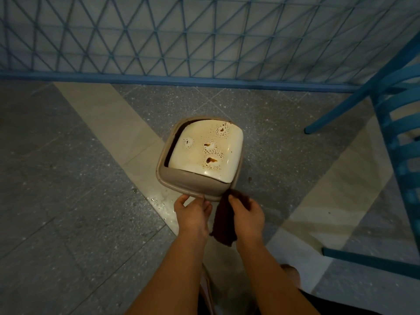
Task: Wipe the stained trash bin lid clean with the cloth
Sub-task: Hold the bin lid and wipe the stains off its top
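Wet droplets (pixel 156 198) on the floor (pixel 68 178) at the left, just beside the bin. Left hand (pixel 193 212) next, fingers curled onto the near rim of the trash bin (pixel 197 185), gripping it, apparently to steady it against the coming rub. Above and between the hands, the cream swing lid (pixel 204 153), tilted inside its tan frame, dark gap along its left and far edges; brown stains (pixel 211 159) and speckled rings across the middle and far right corner, none yet wiped. Right of that, the dark brown cloth (pixel 223 220) hanging down between the wrists, pinched at its top by the right hand (pixel 247 214), its upper corner touching the bin's near right corner, held short probably so the wad can be pressed flat on the lid. Wiping judged not begun. Further right, blue chair (pixel 400 137) legs, well apart from the bin; blue lattice wall (pixel 204 37) behind.
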Tool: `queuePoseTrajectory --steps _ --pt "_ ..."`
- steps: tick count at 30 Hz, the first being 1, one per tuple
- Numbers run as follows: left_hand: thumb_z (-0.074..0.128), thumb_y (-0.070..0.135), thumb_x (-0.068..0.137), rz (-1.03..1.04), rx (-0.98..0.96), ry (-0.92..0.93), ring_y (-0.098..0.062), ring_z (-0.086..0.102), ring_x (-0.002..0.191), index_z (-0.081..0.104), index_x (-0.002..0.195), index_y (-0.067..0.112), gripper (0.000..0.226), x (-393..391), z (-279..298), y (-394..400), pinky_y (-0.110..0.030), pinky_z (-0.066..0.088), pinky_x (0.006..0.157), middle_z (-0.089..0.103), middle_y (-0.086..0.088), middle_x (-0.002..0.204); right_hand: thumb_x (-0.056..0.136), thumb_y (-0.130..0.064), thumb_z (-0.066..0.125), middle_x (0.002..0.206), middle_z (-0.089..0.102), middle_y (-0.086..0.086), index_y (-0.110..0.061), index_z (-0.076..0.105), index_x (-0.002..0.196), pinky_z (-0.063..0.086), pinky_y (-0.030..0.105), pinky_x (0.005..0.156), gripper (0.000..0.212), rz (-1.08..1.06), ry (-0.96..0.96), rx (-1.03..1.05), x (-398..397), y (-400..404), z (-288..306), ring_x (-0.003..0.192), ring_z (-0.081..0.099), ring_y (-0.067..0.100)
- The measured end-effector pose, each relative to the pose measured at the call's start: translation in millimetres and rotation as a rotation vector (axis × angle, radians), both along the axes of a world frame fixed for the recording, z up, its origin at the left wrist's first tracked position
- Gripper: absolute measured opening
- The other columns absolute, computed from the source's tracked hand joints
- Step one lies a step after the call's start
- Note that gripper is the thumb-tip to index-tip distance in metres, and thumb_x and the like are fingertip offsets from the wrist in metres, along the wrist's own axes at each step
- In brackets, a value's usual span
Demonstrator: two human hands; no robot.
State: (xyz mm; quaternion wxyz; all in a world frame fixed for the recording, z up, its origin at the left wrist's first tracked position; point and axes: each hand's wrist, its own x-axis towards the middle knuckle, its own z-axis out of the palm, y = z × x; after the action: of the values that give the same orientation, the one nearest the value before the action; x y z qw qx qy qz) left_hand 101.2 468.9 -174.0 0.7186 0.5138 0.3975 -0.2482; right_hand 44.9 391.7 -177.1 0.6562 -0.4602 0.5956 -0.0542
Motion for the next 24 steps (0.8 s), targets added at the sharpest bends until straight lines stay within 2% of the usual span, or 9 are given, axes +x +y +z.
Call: queuePoseTrajectory --steps 5,8,10,14,17,20,24 --pt "0.054 -0.005 0.09 -0.067 0.03 0.0 -0.022 0.057 0.078 0.039 0.113 0.021 0.037 1 -5 0 -0.032 0.052 0.078 0.061 -0.016 0.085 0.081 -0.021 0.071 0.092 0.069 0.006 -0.017 0.064 0.092 0.056 0.042 0.081 0.014 0.071 0.029 -0.095 7 -1 -3 0.084 0.066 0.021" --pt "0.051 -0.007 0.09 -0.063 0.036 -0.008 -0.017 0.055 0.071 0.036 0.108 0.021 0.036 -1 -5 -3 -0.027 0.052 0.072 0.058 -0.013 0.079 0.081 -0.021 0.07 0.092 0.067 0.005 -0.019 0.062 0.091 0.055 0.043 0.083 0.013 0.004 0.039 -0.145 22 -22 -4 0.087 0.065 0.024" --pt "0.052 -0.005 0.091 -0.067 0.047 -0.009 -0.018 0.057 0.073 0.037 0.108 0.022 0.035 -3 -7 -4 -0.026 0.052 0.071 0.06 -0.013 0.08 0.082 -0.022 0.069 0.09 0.065 0.005 -0.021 0.06 0.089 0.055 0.042 0.082 0.013 -0.027 0.039 -0.171 29 -31 -3 0.087 0.065 0.024" --pt "0.053 -0.004 0.09 -0.059 0.017 -0.005 -0.02 0.059 0.072 0.039 0.107 0.022 0.034 -4 -8 -4 -0.032 0.052 0.076 0.062 -0.013 0.08 0.086 -0.018 0.065 0.089 0.065 0.004 -0.014 0.062 0.093 0.051 0.033 0.076 0.009 0.02 0.02 -0.227 16 -7 -2 0.08 0.061 0.016" --pt "0.054 -0.003 0.091 -0.066 -0.003 0.003 -0.022 0.062 0.077 0.04 0.113 0.021 0.035 -5 -5 -4 -0.033 0.052 0.079 0.065 -0.015 0.085 0.085 -0.021 0.067 0.08 0.064 -0.001 -0.018 0.061 0.085 0.049 0.029 0.069 0.007 0.148 0.02 -0.264 1 5 -2 0.076 0.061 0.013" --pt "0.056 -0.001 0.092 -0.093 -0.027 0.034 -0.022 0.064 0.087 0.041 0.122 0.015 0.038 -4 -4 2 -0.037 0.049 0.094 0.064 -0.017 0.1 0.085 -0.025 0.067 0.076 0.062 -0.004 -0.019 0.061 0.085 0.045 0.026 0.062 0.009 0.231 0.07 -0.318 -3 -12 4 0.072 0.059 0.013" --pt "0.052 0.003 0.094 -0.023 -0.008 0.088 -0.022 0.061 0.087 0.031 0.144 0.016 0.056 11 -4 27 -0.039 0.046 0.094 0.059 -0.008 0.098 0.088 -0.024 0.063 0.089 0.059 -0.002 -0.021 0.056 0.096 0.042 0.029 0.073 0.011 0.153 0.058 -0.325 -6 -25 10 0.083 0.056 0.016"
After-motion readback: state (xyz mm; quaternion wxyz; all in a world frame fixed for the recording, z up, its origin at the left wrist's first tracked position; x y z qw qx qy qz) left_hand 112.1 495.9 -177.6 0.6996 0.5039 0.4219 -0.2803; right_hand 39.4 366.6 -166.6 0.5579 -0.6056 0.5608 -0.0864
